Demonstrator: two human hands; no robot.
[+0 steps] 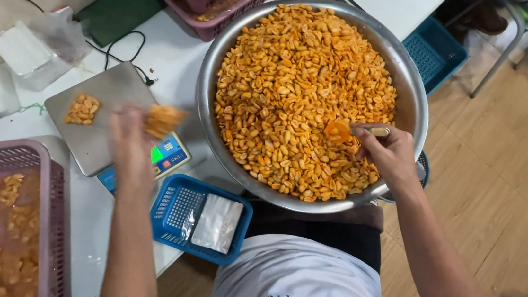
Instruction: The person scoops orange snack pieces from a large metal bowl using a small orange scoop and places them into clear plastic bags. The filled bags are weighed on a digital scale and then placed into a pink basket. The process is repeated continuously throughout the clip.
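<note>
Left hand (pixel 129 139), blurred, fingers pinching a nut bag (pixel 164 119) over the scale (pixel 102 112) center-left; right hand (pixel 388 152) fingers gripping scoop (pixel 340 130) in near-full bowl (pixel 397 58); some bags done in pink basket (pixel 48 188).

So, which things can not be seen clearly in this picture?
- Left hand: motion-blurred in the head view; the packet of peanuts it holds shows no detail.
- Scale display: too small, partly behind that hand.
- Pink basket: cut off by the left edge.
- Spoon handle: hidden inside the right hand.
</note>
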